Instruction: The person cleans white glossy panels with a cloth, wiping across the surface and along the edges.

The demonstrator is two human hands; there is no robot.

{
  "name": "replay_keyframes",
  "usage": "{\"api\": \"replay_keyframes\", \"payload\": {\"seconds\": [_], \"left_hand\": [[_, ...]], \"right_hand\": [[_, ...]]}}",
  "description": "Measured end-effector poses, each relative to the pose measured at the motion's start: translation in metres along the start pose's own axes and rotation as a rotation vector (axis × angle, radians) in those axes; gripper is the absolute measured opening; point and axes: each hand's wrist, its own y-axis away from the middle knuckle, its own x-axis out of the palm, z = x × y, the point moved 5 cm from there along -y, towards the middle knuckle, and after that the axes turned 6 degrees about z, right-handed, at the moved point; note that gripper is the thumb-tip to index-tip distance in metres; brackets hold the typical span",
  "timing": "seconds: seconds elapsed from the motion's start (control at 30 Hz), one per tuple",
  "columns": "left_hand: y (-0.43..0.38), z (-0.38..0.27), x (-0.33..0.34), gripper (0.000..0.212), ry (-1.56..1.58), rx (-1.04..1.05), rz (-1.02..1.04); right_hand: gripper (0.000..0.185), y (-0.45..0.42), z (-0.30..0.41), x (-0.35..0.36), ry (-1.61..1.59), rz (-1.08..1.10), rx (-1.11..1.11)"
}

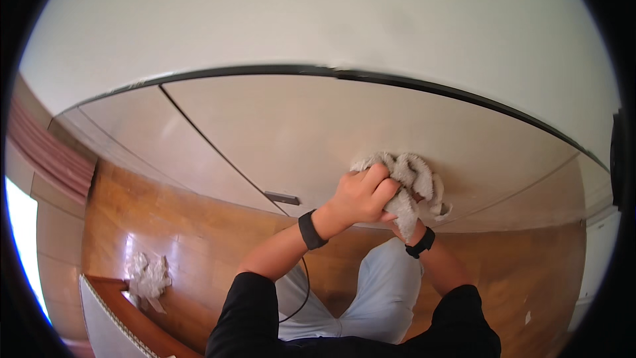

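A pale grey terry cloth (415, 174) is bunched up in front of a glossy beige cabinet panel (278, 129). My left hand (367, 194) grips it from the left, fingers curled into the folds. Most of my right hand (395, 231) is hidden behind the hanging end of the cloth. It holds the bundle from below and right, with a bit of finger showing under the folds. Whether the cloth touches the panel is hard to tell. Both wrists wear black bands.
Dark trim (397, 79) runs along the panels' upper edge, below a white surface (318, 15). A small dark handle (282, 198) sits by a panel seam. Crumpled clear plastic (149, 276) lies on the wooden floor (213, 238), near a brown wooden piece (144, 323). Pink curtains (49, 154) hang left.
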Motion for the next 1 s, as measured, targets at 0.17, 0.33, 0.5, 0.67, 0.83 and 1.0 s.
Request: {"api": "replay_keyframes", "payload": {"seconds": [0.17, 0.33, 0.5, 0.67, 0.83, 1.0], "left_hand": [[0.024, 0.008, 0.004, 0.037, -0.032, -0.021, -0.073], [0.030, 0.016, -0.007, 0.026, -0.005, -0.178, -0.046], [-0.012, 0.005, -0.068, 0.028, 0.008, -0.330, -0.072], [-0.131, 0.020, -0.162, 0.037, 0.157, -0.315, -0.290], [-0.290, 0.021, -0.212, 0.050, 0.353, -0.103, -0.362], [-0.335, 0.023, -0.231, 0.060, 0.450, -0.335, -0.100]], "right_hand": [[0.039, 0.021, -0.009, 0.030, -0.282, 0.193, 0.029], [0.039, 0.018, -0.008, 0.044, -0.514, 0.237, 0.114], [0.046, -0.060, 0.094, -0.064, 0.114, 0.336, -0.319], [0.048, -0.171, 0.131, -0.133, -0.176, 0.240, -0.020], [0.042, -0.260, 0.131, -0.245, -0.041, -0.267, 0.098], [0.032, -0.315, 0.168, -0.304, 0.409, -0.268, -0.167]]}}
